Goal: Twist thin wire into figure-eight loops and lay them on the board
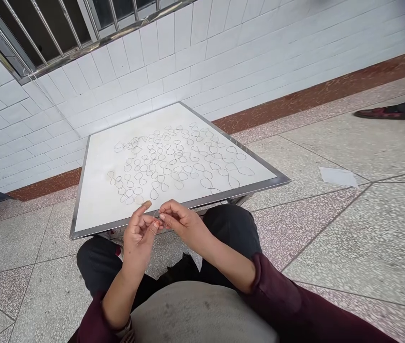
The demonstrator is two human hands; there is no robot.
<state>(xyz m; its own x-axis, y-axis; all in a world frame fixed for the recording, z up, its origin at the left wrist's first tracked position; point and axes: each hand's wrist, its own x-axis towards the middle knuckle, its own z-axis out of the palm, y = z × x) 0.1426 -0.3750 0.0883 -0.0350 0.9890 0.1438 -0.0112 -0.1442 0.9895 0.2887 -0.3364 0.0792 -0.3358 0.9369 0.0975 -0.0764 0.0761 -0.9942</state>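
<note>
Over the front edge of a low white table (pixel 98 200), my two hands meet fingertip to fingertip. A thin wire loop (pixel 155 214) shows between them. My left hand (pixel 140 233) pinches it between thumb and a finger, with a tan wrap around its raised index fingertip. My right hand (pixel 181 221) pinches the loop from the other side. Many thin wire pieces bent into figure-eight shapes (pixel 207 178) lie spread across the tabletop beyond my hands. A tangled heap of wire (pixel 134 143) sits toward the back left of them.
The table has a grey metal rim (pixel 238 191) and stands by a white tiled wall (pixel 174 52) with a barred window (pixel 55 28). My knees (pixel 231 228) are against its near side. On the speckled floor at right lie a white paper (pixel 338 176) and another person's shoe (pixel 384 112).
</note>
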